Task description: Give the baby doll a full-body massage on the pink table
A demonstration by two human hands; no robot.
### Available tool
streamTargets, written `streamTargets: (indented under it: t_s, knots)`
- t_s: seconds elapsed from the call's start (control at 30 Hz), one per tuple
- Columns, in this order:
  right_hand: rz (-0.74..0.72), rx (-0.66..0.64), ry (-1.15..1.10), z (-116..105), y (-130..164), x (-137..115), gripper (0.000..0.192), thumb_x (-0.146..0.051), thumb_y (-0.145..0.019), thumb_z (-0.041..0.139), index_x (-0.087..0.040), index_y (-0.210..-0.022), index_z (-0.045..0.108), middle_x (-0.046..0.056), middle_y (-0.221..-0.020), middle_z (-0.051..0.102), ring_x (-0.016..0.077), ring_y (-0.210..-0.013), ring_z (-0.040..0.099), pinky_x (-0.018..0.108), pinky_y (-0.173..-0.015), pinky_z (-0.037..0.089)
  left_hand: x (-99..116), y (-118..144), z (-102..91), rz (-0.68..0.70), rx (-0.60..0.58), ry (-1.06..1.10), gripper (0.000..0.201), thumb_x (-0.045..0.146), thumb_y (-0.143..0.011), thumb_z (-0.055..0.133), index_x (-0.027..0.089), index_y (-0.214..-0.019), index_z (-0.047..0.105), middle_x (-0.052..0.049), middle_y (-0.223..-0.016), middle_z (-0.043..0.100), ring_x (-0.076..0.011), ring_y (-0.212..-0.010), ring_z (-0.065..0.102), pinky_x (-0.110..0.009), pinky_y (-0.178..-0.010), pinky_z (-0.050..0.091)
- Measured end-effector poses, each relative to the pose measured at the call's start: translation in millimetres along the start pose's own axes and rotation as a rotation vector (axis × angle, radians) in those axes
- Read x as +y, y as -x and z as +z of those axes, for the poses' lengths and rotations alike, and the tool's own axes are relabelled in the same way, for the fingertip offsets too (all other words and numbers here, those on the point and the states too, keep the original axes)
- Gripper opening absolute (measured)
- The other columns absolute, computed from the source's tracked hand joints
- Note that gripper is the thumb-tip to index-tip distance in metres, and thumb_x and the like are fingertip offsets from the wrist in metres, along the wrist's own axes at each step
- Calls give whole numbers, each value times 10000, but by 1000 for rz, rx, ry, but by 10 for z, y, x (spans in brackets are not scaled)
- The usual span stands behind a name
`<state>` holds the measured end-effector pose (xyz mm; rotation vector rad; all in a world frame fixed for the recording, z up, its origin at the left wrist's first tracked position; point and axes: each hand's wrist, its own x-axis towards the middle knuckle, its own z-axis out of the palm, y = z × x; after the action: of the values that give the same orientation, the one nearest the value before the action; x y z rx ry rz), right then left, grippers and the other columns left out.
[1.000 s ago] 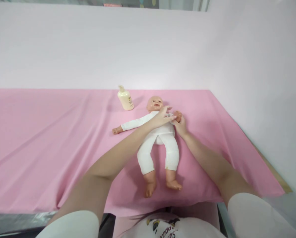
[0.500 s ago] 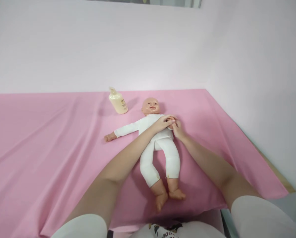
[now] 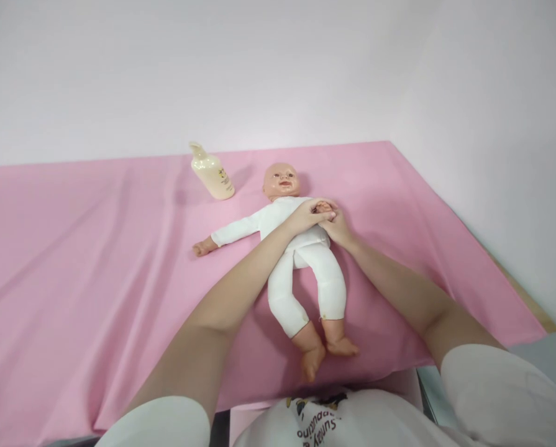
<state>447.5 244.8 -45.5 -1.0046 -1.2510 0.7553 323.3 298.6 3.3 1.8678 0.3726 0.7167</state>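
Observation:
A baby doll with a white cloth body lies on its back, its bare plastic head away from me and its feet towards me. Over its chest, my left hand and my right hand meet, both closed around the doll's hand on the right side of the picture. My left thumb lies across near that small hand, while my right fingers are partly hidden behind it. The doll's other arm stretches out to the left, untouched.
A cream pump bottle stands beyond the doll's outstretched arm, left of its head. Pink cloth with folds covers the table. A white wall rises behind and to the right.
The view has tipped down slightly, so the doll and bottle appear higher. Both hands stay on the doll's hand, with my thumbs and fingers shifted a little around it.

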Motion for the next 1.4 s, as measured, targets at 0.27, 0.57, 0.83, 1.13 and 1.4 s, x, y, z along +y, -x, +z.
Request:
streamTargets:
  t_s: [0.27,0.57,0.83,1.13,1.4]
  knots:
    - [6,1,-32,8,-2,9,285,-426,-746,733,-224,-946,752,41,-971,778,244,-964,733,433,-967,577,-29,-25,-16,14,-7,67,341,433,-760,749,133,-916,710,-81,-948,741,-229,-942,676,-366,-935,503]
    - [116,5,-27,3,-11,-48,308,-426,-717,730,-200,-925,716,37,-929,752,225,-933,723,363,-882,580,-72,-15,-16,86,15,96,314,436,-883,669,151,-998,733,-117,-1112,755,-250,-1097,684,-393,-1048,470]
    - [141,32,-112,14,-12,17,318,-438,-731,750,-210,-946,702,13,-909,752,188,-887,720,320,-843,579,-46,-11,-18,107,11,81,384,489,-921,641,164,-1100,739,-134,-1264,718,-269,-1264,625,-415,-1143,419]
    - [101,2,-158,-1,-29,34,376,-520,-735,756,-228,-970,743,47,-1020,772,225,-1059,720,367,-995,571,-72,-4,-22,53,48,187,415,518,-827,752,163,-1041,745,-109,-1106,757,-244,-1071,694,-388,-1042,488]
    - [98,76,-154,25,-32,41,433,-641,-765,719,-226,-884,739,23,-883,760,200,-889,736,352,-894,601,-39,0,-22,60,-15,79,509,559,-764,799,148,-1050,711,-93,-1048,734,-224,-1008,671,-361,-990,483]
